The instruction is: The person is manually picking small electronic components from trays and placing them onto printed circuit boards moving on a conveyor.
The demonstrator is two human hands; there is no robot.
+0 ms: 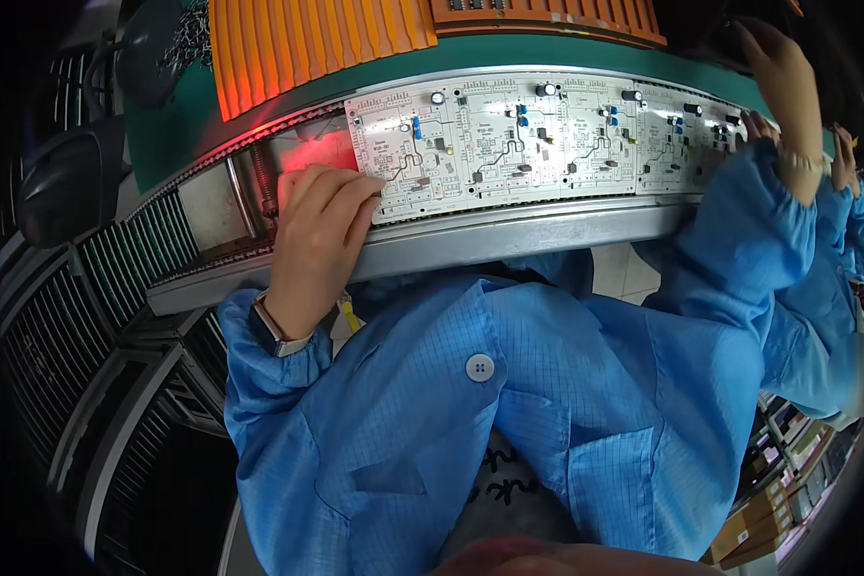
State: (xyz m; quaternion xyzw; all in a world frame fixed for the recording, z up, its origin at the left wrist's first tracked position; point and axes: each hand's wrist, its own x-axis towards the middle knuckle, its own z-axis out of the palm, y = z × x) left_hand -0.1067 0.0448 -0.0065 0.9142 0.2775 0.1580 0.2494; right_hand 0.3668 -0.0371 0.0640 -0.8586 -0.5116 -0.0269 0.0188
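My left hand point(322, 216) rests over the left end of a row of white circuit boards. Its fingers are bent together at the lower left part of the nearest circuit board point(394, 144); whatever is between the fingertips is too small or hidden to make out. That board carries a few parts, among them a round capacitor and a blue component. To its right lie several similar boards point(509, 178) with black capacitors standing on them. Raised at the far right, my right hand point(778, 72) reaches into a dark area beyond the boards, and its fingertips are lost in shadow.
The boards sit between metal conveyor rails point(528, 228), with rollers and a red glow at the left. Beyond lie an orange ribbed tray point(322, 43), an orange bin point(547, 21) and a heap of small leaded components point(194, 34). Co-workers' hands point(843, 158) show at right.
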